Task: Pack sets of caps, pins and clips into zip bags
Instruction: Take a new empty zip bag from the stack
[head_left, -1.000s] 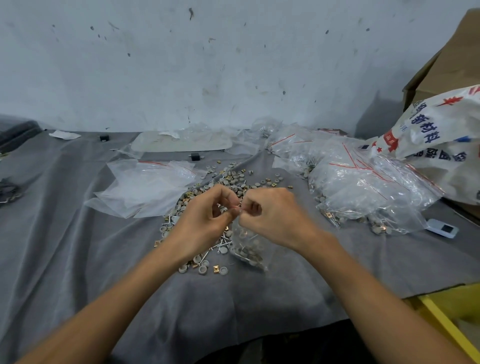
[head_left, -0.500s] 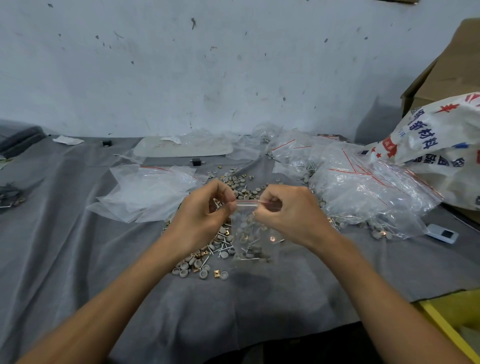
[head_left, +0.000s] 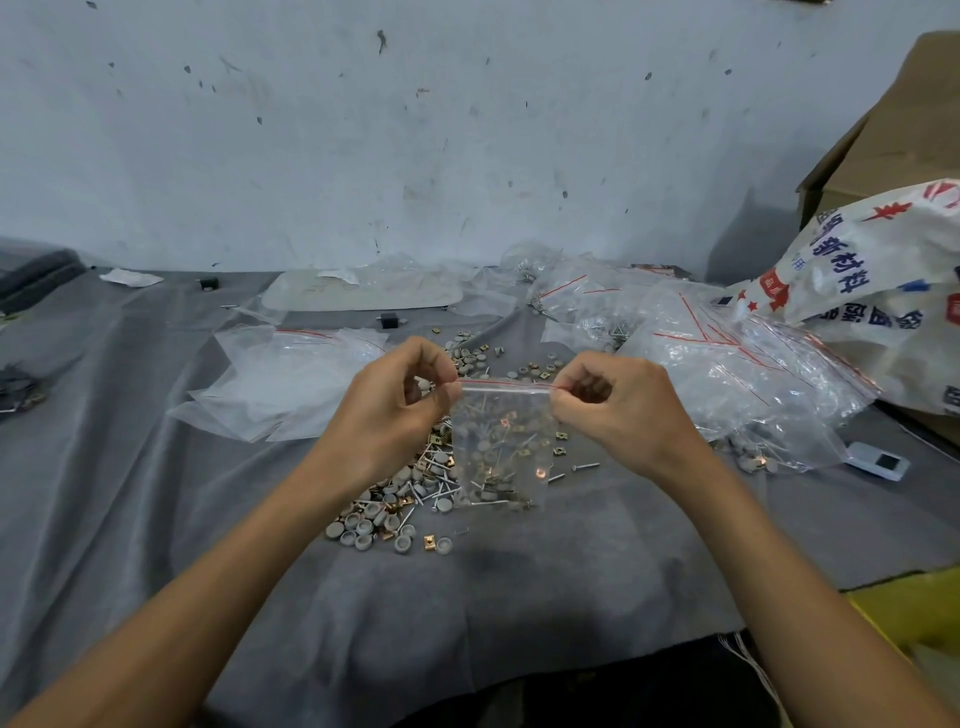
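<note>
Hanging between left hand (head_left: 387, 415) and right hand (head_left: 618, 415), zip bag (head_left: 501, 447), top corners pinched.

Two hands (head_left: 387, 415) (head_left: 621, 418), one held zip bag (head_left: 501, 441), two black blocks (head_left: 209, 283) (head_left: 388, 321), one printed sack (head_left: 883, 270)

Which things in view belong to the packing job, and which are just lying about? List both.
Belong to the job: zip bag pinched at its top by left hand and right hand; loose pile of caps, pins and clips; empty bags; filled bags.
Just lying about: printed sack; cardboard box; small white device; black block.
</note>
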